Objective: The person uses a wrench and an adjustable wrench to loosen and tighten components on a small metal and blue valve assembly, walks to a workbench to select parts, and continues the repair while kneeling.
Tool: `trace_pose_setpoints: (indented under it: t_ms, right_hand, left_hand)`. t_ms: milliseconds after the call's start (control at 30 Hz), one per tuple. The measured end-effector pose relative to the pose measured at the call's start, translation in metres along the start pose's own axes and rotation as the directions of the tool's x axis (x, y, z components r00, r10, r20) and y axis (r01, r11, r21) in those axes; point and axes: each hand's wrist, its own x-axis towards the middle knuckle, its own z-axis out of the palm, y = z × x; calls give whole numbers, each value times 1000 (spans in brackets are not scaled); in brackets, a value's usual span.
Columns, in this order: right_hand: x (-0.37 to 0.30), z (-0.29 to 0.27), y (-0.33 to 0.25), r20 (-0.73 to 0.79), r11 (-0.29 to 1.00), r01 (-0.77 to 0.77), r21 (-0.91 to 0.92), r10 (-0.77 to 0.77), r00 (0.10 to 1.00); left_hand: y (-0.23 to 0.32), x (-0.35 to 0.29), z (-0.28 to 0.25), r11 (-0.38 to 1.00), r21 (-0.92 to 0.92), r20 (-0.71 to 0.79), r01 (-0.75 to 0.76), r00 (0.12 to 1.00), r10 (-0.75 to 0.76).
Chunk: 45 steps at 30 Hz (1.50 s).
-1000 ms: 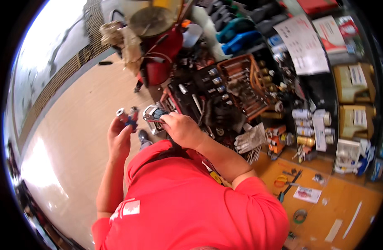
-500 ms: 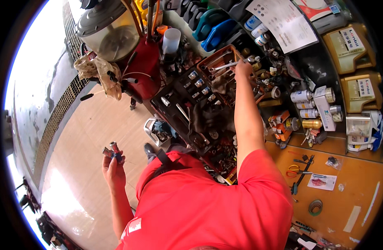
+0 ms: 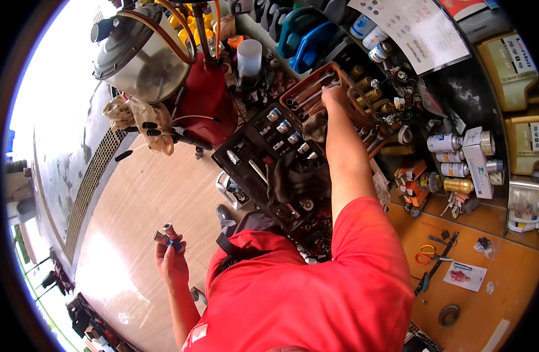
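Right hand (image 3: 334,97) shifted left over orange tray (image 3: 354,98), grip unclear; left hand (image 3: 172,267), well left of tray, holds fittings (image 3: 169,235). Likely choosing wrenches (image 3: 307,94); next, isolate one.

This is a repair workshop, as its crowded tools show. Chrome sockets (image 3: 284,126) sit in an open black case (image 3: 246,145). Just beyond that case, wrenches (image 3: 316,105) fill an orange tray (image 3: 307,81); left of it stands a red tank (image 3: 205,105); to its right are metal cans (image 3: 444,142) and, farther right, tan jugs (image 3: 504,73).
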Motion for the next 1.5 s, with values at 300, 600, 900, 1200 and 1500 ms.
trace_pose_setpoints:
  t_ms: [300, 600, 900, 1200, 1500]
  right_hand:
    - [-60, -11, -11, 247, 717, 402, -569, -318, 915]
    - [-50, -4, -6, 273, 710, 351, -611, -227, 935]
    - [-45, 18, -29, -46, 979, 148, -142, -156, 987]
    - [-118, 82, -68, -284, 998, 49, -29, -55, 957]
    - [-15, 113, -7, -134, 984, -53, 169, 76, 988]
  left_hand:
    - [-6, 9, 20, 999, 28, 41, 22, 999, -24]
    - [-7, 20, 45, 1000, 25, 84, 7, 996, -9]
    - [-8, 15, 39, 1000, 2, 85, 17, 996, -18]
    - [-5, 10, 24, 997, -79, -12, 4, 1000, -5]
    - [-1, 33, 33, 958, -269, 7, 104, 994, -106]
